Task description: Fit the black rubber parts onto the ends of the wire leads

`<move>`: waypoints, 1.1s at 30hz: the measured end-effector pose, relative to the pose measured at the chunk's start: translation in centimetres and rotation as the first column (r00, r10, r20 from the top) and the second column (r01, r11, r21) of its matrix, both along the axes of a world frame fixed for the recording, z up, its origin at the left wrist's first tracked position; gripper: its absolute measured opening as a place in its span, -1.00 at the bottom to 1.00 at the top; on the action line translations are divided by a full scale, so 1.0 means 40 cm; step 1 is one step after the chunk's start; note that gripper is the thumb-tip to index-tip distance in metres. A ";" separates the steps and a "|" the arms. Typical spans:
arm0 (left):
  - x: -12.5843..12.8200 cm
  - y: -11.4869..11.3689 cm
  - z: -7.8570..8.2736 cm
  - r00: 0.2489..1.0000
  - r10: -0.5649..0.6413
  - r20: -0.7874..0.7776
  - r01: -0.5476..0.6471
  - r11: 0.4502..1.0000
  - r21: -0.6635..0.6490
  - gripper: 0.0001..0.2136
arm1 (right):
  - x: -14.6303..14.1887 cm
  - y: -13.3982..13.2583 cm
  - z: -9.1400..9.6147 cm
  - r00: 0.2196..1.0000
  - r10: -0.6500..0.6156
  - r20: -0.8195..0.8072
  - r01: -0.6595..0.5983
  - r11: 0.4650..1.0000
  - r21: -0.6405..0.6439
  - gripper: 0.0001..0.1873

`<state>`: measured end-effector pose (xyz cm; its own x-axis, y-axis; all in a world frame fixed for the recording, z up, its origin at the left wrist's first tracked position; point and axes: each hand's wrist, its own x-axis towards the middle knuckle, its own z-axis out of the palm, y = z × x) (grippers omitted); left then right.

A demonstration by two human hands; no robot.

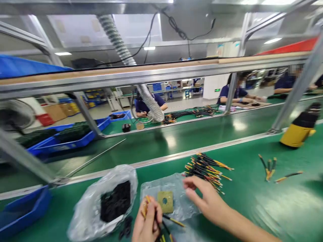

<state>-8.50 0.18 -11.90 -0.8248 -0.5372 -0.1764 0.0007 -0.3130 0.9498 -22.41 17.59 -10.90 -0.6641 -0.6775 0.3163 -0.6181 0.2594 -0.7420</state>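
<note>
My left hand [147, 223] is at the bottom edge, its fingers closed round a few black-and-yellow wires [166, 220] that stick out to the right. My right hand [207, 198] reaches left over a clear plastic sheet [181, 195], fingers spread and holding nothing, close to a small yellow-green square plate with a round hole [166, 201]. Just beyond that hand lies a pile of black-and-yellow wires [205, 168]. Left of the sheet, a clear plastic bag [88, 211] holds small black parts [115, 201].
A green bench surface [277, 208] carries a few loose wires [268, 168] and a yellow-and-black tool [300, 129] at the right. A blue bin [22, 208] sits at the left edge. Beyond a conveyor belt [164, 141], other people work at a far bench behind a metal frame.
</note>
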 end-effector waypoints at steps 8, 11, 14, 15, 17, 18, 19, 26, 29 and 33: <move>0.020 0.043 0.011 0.980 -0.081 -0.179 0.029 0.962 -0.272 -0.60 | 0.221 -0.133 -0.129 0.930 0.266 0.254 -0.285 0.958 0.041 -0.21; 0.024 0.041 0.017 0.939 -0.195 -0.284 0.062 0.906 -0.418 -0.61 | 0.234 -0.138 -0.195 0.936 0.155 0.315 -0.175 0.984 0.035 -0.37; 0.028 0.041 0.012 0.884 -0.362 -0.297 0.222 0.883 -0.414 -0.65 | 0.231 -0.139 -0.246 0.907 0.107 0.407 -0.137 0.990 0.043 -0.44; 0.030 0.041 0.009 0.874 -0.404 -0.272 0.279 0.873 -0.399 -0.68 | 0.227 -0.138 -0.258 0.901 0.103 0.422 -0.134 0.990 0.043 -0.45; 0.031 0.041 0.003 0.879 -0.442 -0.182 0.348 0.852 -0.391 -0.61 | 0.220 -0.133 -0.270 0.909 0.100 0.404 -0.110 0.994 0.002 -0.53; 0.031 0.041 0.000 0.886 -0.443 -0.137 0.358 0.842 -0.404 -0.57 | 0.219 -0.129 -0.272 0.920 0.100 0.380 -0.093 0.995 -0.038 -0.55; 0.031 0.041 -0.002 0.891 -0.441 -0.110 0.359 0.831 -0.425 -0.57 | 0.219 -0.123 -0.271 0.932 0.097 0.349 -0.072 0.994 -0.084 -0.55; 0.027 0.038 -0.011 0.891 -0.445 -0.086 0.344 0.788 -0.511 -0.73 | 0.229 -0.116 -0.248 0.969 0.101 0.226 -0.077 0.991 -0.112 -0.32; 0.030 0.033 -0.016 0.868 -0.490 -0.083 0.367 0.744 -0.559 -0.69 | 0.224 -0.124 -0.265 0.970 0.060 0.234 -0.058 0.998 -0.012 -0.44; 0.030 0.026 -0.027 0.875 -0.472 -0.109 0.350 0.772 -0.531 -0.69 | 0.226 -0.118 -0.288 0.969 0.016 0.245 -0.022 1.000 0.019 -0.44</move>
